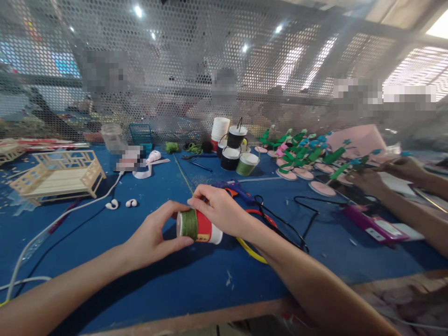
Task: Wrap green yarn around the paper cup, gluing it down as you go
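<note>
A red paper cup (205, 228) lies on its side above the blue table (175, 280), its base end wrapped in green yarn (189, 224). My left hand (154, 235) grips the cup's wrapped end with thumb and fingers. My right hand (220, 210) rests on top of the cup, its fingertips pinching the green yarn strand (184, 175) that runs away toward the back of the table.
A blue glue gun (238, 190) and black cables (280, 219) lie just behind my hands. Wrapped cups (238, 154) and green paper flowers (301, 156) stand farther back. A wooden miniature bench (59, 175) sits left. Another person's arms (402, 196) work at right. A perforated metal screen (175, 70) closes the back.
</note>
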Demonstrator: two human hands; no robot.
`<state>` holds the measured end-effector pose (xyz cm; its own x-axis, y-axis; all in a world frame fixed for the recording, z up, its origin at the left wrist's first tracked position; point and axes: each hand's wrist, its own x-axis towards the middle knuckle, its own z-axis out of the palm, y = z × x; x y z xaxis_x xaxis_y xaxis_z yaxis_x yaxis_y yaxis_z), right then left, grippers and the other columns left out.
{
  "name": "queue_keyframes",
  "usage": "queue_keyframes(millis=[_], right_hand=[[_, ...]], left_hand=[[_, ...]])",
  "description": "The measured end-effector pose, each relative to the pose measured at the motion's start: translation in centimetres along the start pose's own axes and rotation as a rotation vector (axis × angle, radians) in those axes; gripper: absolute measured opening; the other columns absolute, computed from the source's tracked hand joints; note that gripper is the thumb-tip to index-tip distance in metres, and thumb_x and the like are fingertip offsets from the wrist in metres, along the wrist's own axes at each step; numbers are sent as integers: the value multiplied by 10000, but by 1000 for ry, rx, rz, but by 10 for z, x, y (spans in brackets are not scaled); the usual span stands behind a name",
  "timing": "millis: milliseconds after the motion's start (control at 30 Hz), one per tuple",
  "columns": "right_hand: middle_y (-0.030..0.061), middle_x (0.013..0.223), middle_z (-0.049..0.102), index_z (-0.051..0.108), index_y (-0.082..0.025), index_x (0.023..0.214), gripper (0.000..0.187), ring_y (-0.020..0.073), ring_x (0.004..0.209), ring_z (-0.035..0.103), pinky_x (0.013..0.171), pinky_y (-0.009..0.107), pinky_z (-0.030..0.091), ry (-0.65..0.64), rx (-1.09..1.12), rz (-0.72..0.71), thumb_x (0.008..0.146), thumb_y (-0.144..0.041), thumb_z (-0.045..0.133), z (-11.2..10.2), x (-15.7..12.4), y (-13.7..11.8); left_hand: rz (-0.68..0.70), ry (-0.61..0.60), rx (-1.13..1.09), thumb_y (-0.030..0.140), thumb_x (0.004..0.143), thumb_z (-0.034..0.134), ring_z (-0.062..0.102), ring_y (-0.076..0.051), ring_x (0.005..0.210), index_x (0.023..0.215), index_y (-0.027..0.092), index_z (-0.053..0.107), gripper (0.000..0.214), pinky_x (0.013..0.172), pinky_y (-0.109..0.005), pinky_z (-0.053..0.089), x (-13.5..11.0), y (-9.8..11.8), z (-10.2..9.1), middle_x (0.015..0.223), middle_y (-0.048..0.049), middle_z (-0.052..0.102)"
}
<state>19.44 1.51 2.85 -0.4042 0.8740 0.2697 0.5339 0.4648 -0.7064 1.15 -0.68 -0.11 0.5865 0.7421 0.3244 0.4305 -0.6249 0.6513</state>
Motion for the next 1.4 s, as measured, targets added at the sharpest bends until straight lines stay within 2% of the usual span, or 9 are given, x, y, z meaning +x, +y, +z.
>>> queue_keyframes(millis=[200,733,1133,1400], right_hand=[[-45,600,459,439,-176,614,220,87,564,403,554,224,309,-15,18,11,809,-224,528,0,-1,2],[-50,576,461,456,-170,607,217,82,548,392,537,220,299,-73,29,101,806,-225,524,0,1,2],[-47,560,471,476,-164,597,214,83,540,394,525,218,303,-95,47,122,793,-232,527,1,3,6],[-43,565,487,491,-162,598,203,82,541,410,520,214,314,-142,47,133,779,-240,540,2,6,9]], left_hand=[[99,29,45,319,796,587,494,-217,1006,1141,191,416,407,865,-361,428,-1,-1,0,1088,-89,484],[192,19,62,314,816,577,490,-213,1025,1147,217,395,390,875,-353,436,-2,-5,1,1104,-88,459],[233,-8,76,344,867,490,479,-199,1029,1217,241,417,372,890,-344,440,-2,-7,3,1100,-86,435],[197,-70,49,320,861,499,486,-200,1001,1205,231,436,361,875,-348,442,-2,-3,2,1061,-82,451]])
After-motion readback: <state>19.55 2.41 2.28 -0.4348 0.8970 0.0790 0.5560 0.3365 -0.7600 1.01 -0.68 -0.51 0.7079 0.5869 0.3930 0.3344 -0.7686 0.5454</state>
